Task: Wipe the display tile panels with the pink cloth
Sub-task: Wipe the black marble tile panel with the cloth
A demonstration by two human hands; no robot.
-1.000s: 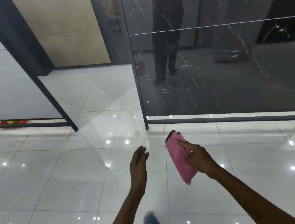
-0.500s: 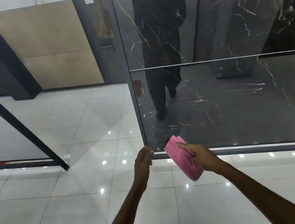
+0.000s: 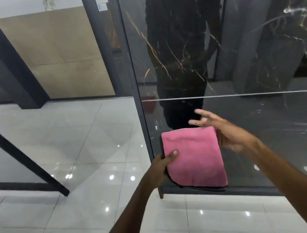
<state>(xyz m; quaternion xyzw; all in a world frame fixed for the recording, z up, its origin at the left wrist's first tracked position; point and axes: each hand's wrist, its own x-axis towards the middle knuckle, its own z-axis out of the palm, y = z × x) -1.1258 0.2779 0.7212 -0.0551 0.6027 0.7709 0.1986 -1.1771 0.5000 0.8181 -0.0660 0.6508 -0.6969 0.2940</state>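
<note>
My left hand [image 3: 162, 165] pinches the left edge of the folded pink cloth [image 3: 193, 157], held flat just in front of the dark marble panel [image 3: 275, 136]. My right hand [image 3: 227, 132] is spread open beside its right edge, gripping nothing. The cloth looks soft, light and floppy; support it under a flat palm.

Pretty even indoor light here, bright enough. Ceiling lamps show up as small white glare dots all over the glossy pale tiled floor [image 3: 56, 150]. The polished dark marble-look tile panel [image 3: 274, 132] on the right acts like a mirror, throwing back a dark silhouette. The right hand [image 3: 227, 134] is smeared with motion blur at the fingertips. Straight frame lines bow near the edges, wide-angle style.
</note>
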